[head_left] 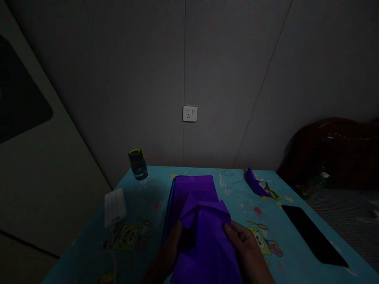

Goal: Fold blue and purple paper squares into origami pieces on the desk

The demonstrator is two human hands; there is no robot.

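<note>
A creased sheet of purple paper [207, 236], partly folded, is held up in front of me by both hands. My left hand [171, 244] grips its left edge, thumb on top, and is mostly in shadow. On the right edge my right hand [244, 244] pinches the paper between thumb and curled fingers. Folds stand up across the middle of the sheet. Behind and beneath it lies more flat purple paper [195, 184], with a dark blue edge [169, 209] along its left side.
A water bottle [138, 165] stands at the back left, near a white power bank [115, 207] with a cable. At the right are a purple paper piece [255, 183], scissors [274, 193] and a black flat slab [314, 234]. A blue cartoon tablecloth [154, 197] covers the table.
</note>
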